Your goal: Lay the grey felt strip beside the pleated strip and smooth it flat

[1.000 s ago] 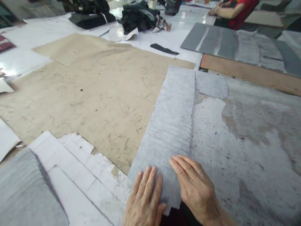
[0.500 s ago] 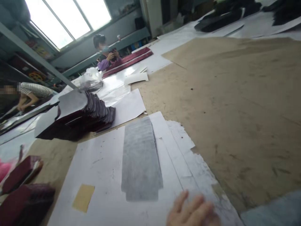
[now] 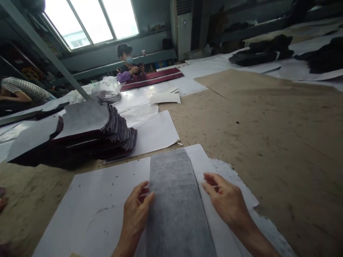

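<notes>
The gray strip (image 3: 174, 200) lies flat on the white sheet (image 3: 88, 200), running from mid-frame down past the bottom edge; its layers we can't count. As we judge it, laying it there is done, while gripping it is not. Our 2 hands flank it, palms inward. The left hand (image 3: 135, 212), lower center, has its thumb at the strip's left edge, contact unclear; the right hand (image 3: 230, 201), lower right, hangs just beside the other edge. On each, fingers curl with the thumb apart, clamped on nothing.
</notes>
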Available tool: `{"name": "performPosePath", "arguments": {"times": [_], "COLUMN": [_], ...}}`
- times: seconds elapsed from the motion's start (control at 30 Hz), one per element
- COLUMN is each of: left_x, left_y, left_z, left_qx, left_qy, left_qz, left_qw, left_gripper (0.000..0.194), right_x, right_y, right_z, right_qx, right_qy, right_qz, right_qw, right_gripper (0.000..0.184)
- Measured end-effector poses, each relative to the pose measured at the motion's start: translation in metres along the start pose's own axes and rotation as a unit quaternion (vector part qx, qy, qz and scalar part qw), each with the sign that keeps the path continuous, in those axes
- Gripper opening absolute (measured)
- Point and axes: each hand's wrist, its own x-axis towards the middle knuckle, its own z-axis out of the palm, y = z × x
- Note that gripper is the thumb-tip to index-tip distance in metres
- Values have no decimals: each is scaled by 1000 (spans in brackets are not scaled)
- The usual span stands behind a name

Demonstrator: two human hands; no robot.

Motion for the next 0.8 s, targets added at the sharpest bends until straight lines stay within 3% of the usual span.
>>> {"name": "performPosePath", "arguments": {"times": [0.03,0.17,0.3,0.57,0.8], "left_x": [14,67,98,109,116], "left_y": [8,29,34,37,28], "left_z": [3,15,24,28,30], "left_qx": [20,146,184,216,149], "left_qy": [1,19,14,30,-1], "left_qz": [5,67,71,35,17], "left_qw": [1000,987,980,975,989], "left_gripper": [51,42,39,35,18], "right_x": [16,65,87,100,110], "right_y": [-4,-15,-25,-32,-30], "right_z": [6,27,44,57,57], "right_qx": [-13,-49,-81,-128,-121], "right_qy": [-17,-36,-60,-83,-116], "right_qz": [27,27,23,53,81], "right_qw": [999,998,995,987,983], "right_gripper": [23,30,34,34,30]}}
